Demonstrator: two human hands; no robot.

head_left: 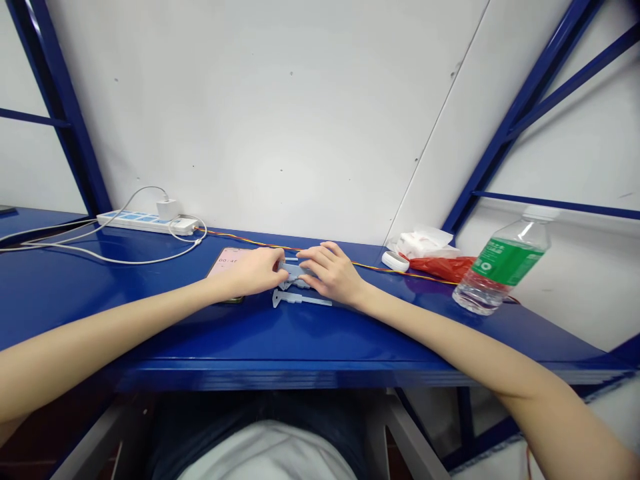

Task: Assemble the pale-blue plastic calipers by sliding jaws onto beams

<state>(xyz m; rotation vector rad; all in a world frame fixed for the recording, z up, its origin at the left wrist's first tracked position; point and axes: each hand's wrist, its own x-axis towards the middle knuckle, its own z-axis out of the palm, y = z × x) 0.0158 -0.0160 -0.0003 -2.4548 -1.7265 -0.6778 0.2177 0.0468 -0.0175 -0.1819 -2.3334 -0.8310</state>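
Note:
Several light grey plastic calipers lie close together on the blue table, around the middle. My left hand (255, 272) has thumb and fingers pinched on the jaw end of one caliper (295, 275). From the other side my right hand (334, 275) closes its bent fingers and thumb on the same caliper's beam, hiding part of it. Nearer to me, a second caliper (300, 299) rests flat, jaws to the left, touched by neither hand. Another thin grey piece shows just behind the fingers. A phone (227, 261) with a timer on its pink screen lies partly under my left wrist.
A white power strip (150, 222) with a charger and looping white cables is at the back left. Twisted wires run along the wall. At right are a white oval device (395, 261), a red plastic bag (443, 267), tissues (423, 243) and a water bottle (505, 263).

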